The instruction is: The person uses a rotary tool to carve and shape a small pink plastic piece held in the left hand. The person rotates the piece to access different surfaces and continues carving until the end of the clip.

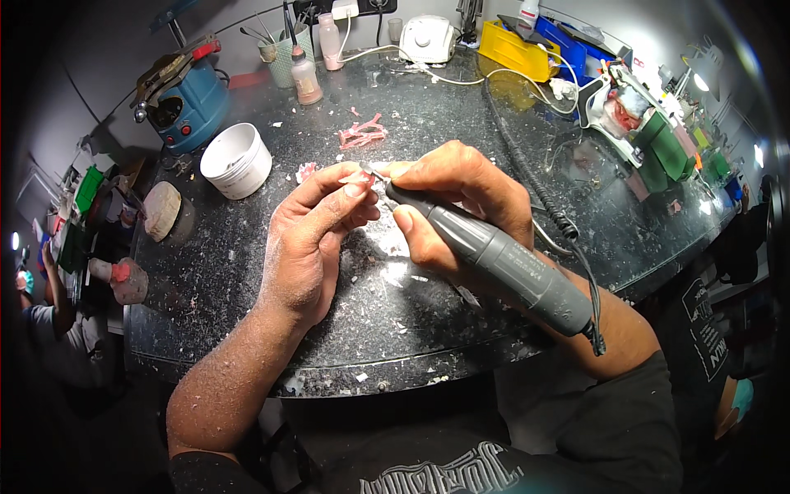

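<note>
Toward eleven o'clock from centre, the left hand (303, 239) is holding a small pinkish piece (357, 177) in a near-closed pinch. The right hand (481, 185) is gripping a dark handpiece (502, 259) firmly — light, braced contact should be helping.

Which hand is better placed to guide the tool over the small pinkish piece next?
The right hand, most likely: it grips the dark rotary tool, whose tip sits close to the pinkish piece, while the left hand is busy pinching that piece.

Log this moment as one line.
left hand: pinching small pink-and-white piece | right hand: gripping dark grey rotary handpiece, bit close to piece | black benchtop: pale debris scattered
</note>
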Motion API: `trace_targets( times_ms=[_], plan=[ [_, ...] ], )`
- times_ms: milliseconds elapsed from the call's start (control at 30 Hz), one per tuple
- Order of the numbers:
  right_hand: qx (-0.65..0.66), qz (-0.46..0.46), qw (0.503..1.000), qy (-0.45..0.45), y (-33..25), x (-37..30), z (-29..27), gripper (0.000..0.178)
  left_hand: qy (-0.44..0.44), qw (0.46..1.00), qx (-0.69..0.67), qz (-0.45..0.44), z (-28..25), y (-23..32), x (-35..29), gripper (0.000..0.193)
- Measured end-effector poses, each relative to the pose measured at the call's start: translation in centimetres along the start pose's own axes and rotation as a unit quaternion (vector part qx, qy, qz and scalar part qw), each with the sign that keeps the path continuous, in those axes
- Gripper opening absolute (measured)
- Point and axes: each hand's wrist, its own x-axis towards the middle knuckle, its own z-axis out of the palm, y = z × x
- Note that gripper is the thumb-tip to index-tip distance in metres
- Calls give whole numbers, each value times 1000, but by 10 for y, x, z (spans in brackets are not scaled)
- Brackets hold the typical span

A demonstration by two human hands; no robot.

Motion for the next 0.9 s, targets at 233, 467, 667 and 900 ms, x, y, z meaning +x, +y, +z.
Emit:
trace_targets(
  times_ms=[233,467,667,900],
  plan=[
    [-21,-6,1000,3,0,0,-1,33,-4,998,34,45,-1,-2,2,26],
    [-9,-3,1000,11,-1,1,2,33,10,992,85,89,4,1,1,24],
    [-2,-18,1000,5,-2,3,1,32,7,991,81,107,4,2,0,23],
    [2,30,998,57,-10,7,4,33,3,982,104,158,11,-1,-4,24]
  ],
)
